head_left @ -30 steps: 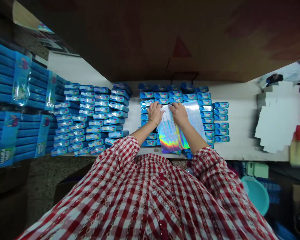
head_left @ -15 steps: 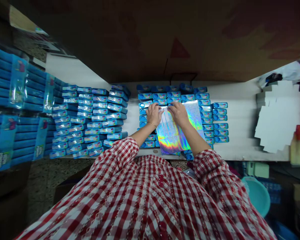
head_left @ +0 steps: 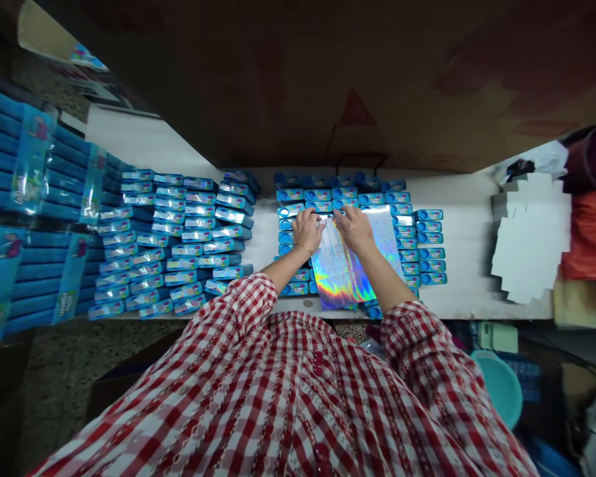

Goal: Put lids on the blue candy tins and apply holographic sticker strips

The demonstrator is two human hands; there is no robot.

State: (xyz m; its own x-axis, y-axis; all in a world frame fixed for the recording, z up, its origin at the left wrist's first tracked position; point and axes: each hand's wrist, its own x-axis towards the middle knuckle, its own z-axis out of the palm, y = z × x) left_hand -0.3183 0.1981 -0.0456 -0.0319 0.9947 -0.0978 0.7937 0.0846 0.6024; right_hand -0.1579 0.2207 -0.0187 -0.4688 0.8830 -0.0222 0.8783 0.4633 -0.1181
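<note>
A shiny rainbow holographic sheet (head_left: 350,268) lies tilted over rows of small blue boxes (head_left: 295,288). My left hand (head_left: 306,232) is at the sheet's upper left corner, its fingers bent and closed on the edge. Beside it, my right hand (head_left: 355,230) rests over the upper part of the sheet, thumb and fingers pinched together near the top edge. Whatever is between the right fingertips is too small to make out. Both hands are close together, with a narrow gap between the fingertips.
Stacked blue boxes (head_left: 186,248) fill the table's left side, beside plastic-wrapped blue packs (head_left: 40,179). A large cardboard box (head_left: 278,86) overhangs the back. On the right stands a pile of white cards (head_left: 531,238), with a red bag (head_left: 593,235) past it. A turquoise basin (head_left: 501,391) sits below.
The view has shifted slightly. Both hands remain at the sheet's upper edge, with small finger movements. Pale strips between the fingertips show less clearly now.
</note>
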